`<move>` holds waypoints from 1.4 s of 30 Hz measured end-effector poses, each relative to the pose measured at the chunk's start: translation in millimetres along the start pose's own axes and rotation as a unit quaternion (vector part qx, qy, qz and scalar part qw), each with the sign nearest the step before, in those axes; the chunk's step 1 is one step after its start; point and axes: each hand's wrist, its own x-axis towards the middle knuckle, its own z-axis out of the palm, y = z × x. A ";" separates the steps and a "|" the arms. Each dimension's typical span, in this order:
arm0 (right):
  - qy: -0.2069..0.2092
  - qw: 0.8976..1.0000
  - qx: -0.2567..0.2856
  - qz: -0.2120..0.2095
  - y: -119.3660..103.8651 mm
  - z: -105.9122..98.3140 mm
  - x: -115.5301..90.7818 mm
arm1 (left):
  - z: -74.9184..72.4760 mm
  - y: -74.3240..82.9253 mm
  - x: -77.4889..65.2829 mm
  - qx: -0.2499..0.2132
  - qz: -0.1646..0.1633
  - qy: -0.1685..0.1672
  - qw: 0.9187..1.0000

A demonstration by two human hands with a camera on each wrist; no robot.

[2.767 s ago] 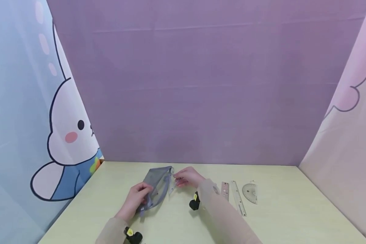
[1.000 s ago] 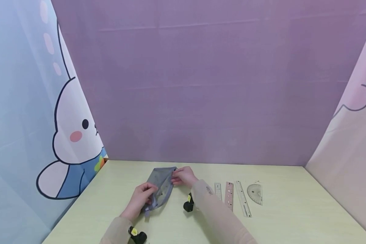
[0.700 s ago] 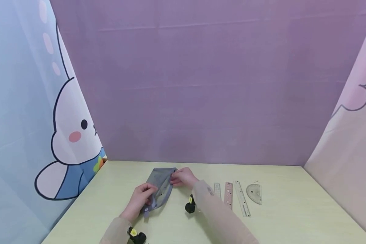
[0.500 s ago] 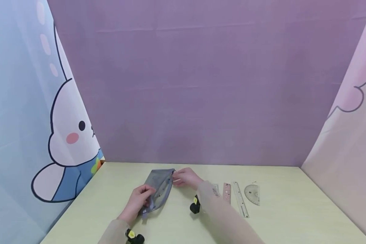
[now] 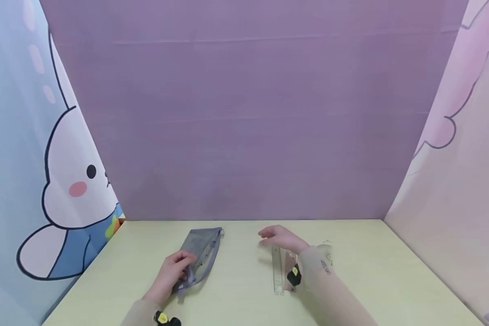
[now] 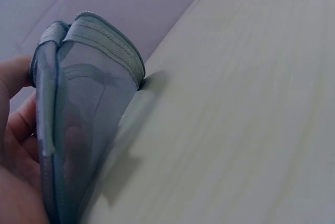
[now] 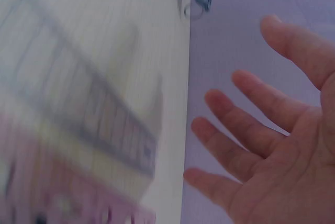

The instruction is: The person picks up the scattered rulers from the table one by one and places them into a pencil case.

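A grey mesh zip pouch lies slanted at the left of the table. My left hand grips its near side, thumb on top; in the left wrist view the zipped edge of the pouch stands up from the table. To the right my right hand hovers above the far end of a clear ruler, holding nothing. Its fingers are spread in the right wrist view. Beside that ruler lies a pink ruler, partly behind the wrist camera. A clear protractor shows past my sleeve, mostly covered.
The pale table reaches back to a purple cloth. Printed curtains flank it, a cartoon one on the left and a pink-white one on the right. A metal ring hangs at the pouch's far corner.
Earlier my right hand held a small clear triangular piece at the pouch's opening; now it is empty and has moved right, over the rulers. My left hand keeps its grip on the pouch.
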 end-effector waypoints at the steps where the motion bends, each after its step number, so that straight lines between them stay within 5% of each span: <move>1: -0.002 1.000 -0.011 0.008 1.7 -2.6 -3.6 | -2.1 0.1 -0.2 0.000 0.000 0.001 1.000; 6: -0.012 0.998 -0.040 0.050 10.6 -7.1 -14.3 | -10.2 0.9 -1.7 0.007 -0.003 0.008 1.000; 12: -0.027 0.995 -0.087 0.051 18.4 -1.8 -16.2 | -17.9 -0.9 -3.2 0.007 -0.010 0.012 1.000; 24: -0.035 0.968 -0.238 0.076 14.5 8.9 -19.8 | -18.6 -0.3 -3.8 0.020 -0.016 0.018 1.000; 42: -0.004 0.952 -0.280 0.120 10.5 19.9 -16.0 | -18.7 1.8 -5.2 0.026 -0.014 0.009 1.000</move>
